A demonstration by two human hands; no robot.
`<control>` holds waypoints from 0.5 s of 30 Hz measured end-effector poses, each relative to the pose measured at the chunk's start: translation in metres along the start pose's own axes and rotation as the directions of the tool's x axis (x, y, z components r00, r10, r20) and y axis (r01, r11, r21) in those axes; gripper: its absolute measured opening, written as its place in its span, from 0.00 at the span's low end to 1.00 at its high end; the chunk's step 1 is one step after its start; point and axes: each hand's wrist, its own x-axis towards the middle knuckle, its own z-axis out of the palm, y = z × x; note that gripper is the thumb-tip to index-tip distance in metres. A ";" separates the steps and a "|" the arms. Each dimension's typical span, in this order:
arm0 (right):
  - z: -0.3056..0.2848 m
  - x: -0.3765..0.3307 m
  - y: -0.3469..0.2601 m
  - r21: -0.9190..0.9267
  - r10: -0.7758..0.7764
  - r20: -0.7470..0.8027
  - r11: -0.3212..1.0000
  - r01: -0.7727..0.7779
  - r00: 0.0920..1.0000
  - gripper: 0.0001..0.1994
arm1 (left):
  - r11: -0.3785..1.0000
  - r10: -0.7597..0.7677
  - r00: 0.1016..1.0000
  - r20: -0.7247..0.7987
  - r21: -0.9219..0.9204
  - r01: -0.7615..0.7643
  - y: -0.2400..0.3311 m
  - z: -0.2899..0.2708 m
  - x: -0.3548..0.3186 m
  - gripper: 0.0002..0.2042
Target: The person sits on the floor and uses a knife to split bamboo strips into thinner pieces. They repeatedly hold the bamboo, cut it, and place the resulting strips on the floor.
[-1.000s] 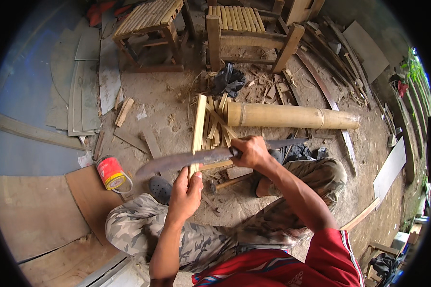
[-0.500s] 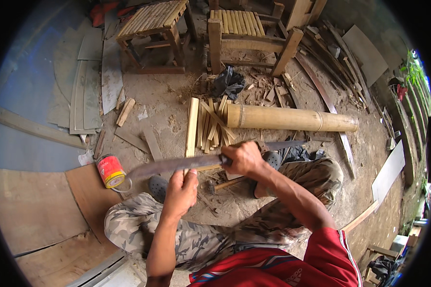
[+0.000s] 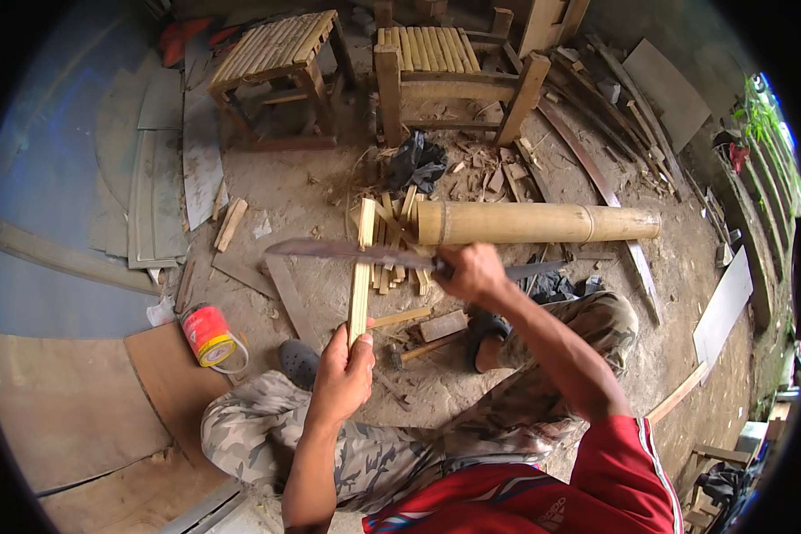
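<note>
In my left hand (image 3: pixel 340 378) is the lower end of a pale bamboo strip (image 3: pixel 360 303), held upright. My right hand (image 3: pixel 473 271) is closed round the handle of a machete (image 3: pixel 316 250), whose long dark blade points left and lies across the upper part of the strip. Behind the two hands, a heap of split bamboo strips (image 3: pixel 384 236) rests on the ground beside a thick bamboo pole (image 3: pixel 525 223). Just below the machete are a small wooden block (image 3: pixel 443 326) and a hammer (image 3: pixel 427 349), which lies partly beside my foot.
A red can (image 3: pixel 207 334) stands at the left by a brown board (image 3: pixel 173 360). Two bamboo-topped wooden seats, a stool (image 3: pixel 280 53) and a chair frame (image 3: pixel 454 84), stand at the back. A black plastic bag (image 3: pixel 416 160) lies before them. Long planks (image 3: pixel 587 160) line the right.
The machete has gone from near my left fingers to farther up the strip, away from me. My left hand has come slightly down and nearer, still gripping the strip.
</note>
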 end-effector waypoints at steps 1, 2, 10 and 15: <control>0.004 -0.008 -0.010 -0.038 -0.131 -0.071 0.991 0.128 0.989 0.07 | 1.000 -0.009 1.000 -0.013 -0.020 0.009 -0.003 0.003 0.002 0.14; 0.007 -0.015 -0.013 -0.076 -0.294 -0.130 0.955 0.286 0.947 0.08 | 0.999 -0.011 1.000 -0.017 -0.033 0.010 -0.002 0.006 0.005 0.14; -0.013 0.002 0.009 -0.015 0.038 -0.082 0.999 -0.040 0.996 0.09 | 0.996 -0.004 0.998 0.065 -0.089 0.010 0.013 0.007 -0.004 0.14; -0.011 -0.008 -0.009 0.122 0.216 -0.054 0.970 -0.208 0.975 0.12 | 0.990 0.065 0.995 0.075 -0.129 -0.055 0.016 -0.003 0.000 0.14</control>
